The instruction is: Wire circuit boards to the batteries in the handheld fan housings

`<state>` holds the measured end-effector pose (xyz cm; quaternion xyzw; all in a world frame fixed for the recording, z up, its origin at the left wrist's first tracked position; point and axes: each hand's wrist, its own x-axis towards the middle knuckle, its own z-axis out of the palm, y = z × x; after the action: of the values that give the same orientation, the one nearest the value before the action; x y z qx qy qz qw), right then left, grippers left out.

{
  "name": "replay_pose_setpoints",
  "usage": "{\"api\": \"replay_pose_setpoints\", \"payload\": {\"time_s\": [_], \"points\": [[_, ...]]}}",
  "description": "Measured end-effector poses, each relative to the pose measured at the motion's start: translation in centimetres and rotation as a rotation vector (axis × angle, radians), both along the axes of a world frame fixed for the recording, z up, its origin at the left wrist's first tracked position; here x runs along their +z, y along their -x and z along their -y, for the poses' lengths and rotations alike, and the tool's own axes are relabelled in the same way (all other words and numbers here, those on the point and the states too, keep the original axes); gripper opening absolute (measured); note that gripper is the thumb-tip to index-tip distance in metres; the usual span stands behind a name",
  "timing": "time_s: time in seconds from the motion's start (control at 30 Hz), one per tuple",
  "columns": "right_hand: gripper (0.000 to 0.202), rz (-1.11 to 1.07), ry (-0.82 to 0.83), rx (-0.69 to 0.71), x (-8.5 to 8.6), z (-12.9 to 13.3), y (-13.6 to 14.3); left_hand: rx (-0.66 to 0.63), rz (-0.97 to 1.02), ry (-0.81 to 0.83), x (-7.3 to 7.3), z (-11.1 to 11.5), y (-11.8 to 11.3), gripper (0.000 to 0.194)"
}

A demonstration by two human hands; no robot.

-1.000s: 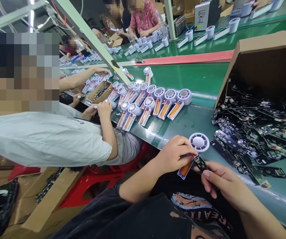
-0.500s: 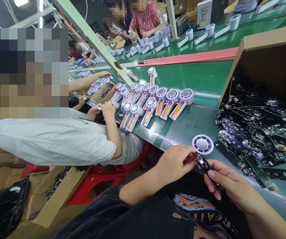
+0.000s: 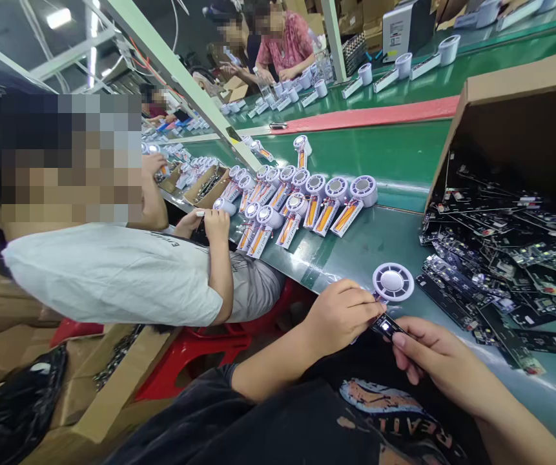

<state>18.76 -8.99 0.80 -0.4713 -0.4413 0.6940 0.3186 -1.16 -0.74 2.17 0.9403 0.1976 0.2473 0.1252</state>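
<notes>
A white handheld fan (image 3: 392, 282) with a round slotted grille is in front of me at the table's edge. My left hand (image 3: 340, 318) is closed around its handle, which is mostly hidden. The left fingertips also touch the near end of a narrow black circuit board (image 3: 385, 327), where a bright white spot shows. My right hand (image 3: 430, 352) pinches that board between thumb and fingers, just below the fan head. Wires by the fan's neck are largely covered by my left fingers.
Several open fans (image 3: 336, 187) with orange cells lie on the green table (image 3: 345, 265). At right, a cardboard box (image 3: 514, 84) spills black circuit boards (image 3: 495, 284). A co-worker in a white shirt (image 3: 113, 271) sits close on my left, on a red stool (image 3: 200, 355).
My left hand has shifted slightly over the board's upper end, and my right hand has moved a little left with the board. The co-worker on the left has moved slightly.
</notes>
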Motion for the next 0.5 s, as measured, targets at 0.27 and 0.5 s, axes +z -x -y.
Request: {"api": "replay_pose_setpoints", "payload": {"time_s": [0.27, 0.5], "points": [[0.058, 0.069, -0.042, -0.01, 0.1, 0.1, 0.4, 0.047, -0.064, 0.234, 1.8, -1.0, 0.6, 0.019], [0.044, 0.202, -0.144, 0.018, -0.1, 0.6, 0.5, -0.002, -0.106, 0.08, 0.7, -0.6, 0.5, 0.022]]}}
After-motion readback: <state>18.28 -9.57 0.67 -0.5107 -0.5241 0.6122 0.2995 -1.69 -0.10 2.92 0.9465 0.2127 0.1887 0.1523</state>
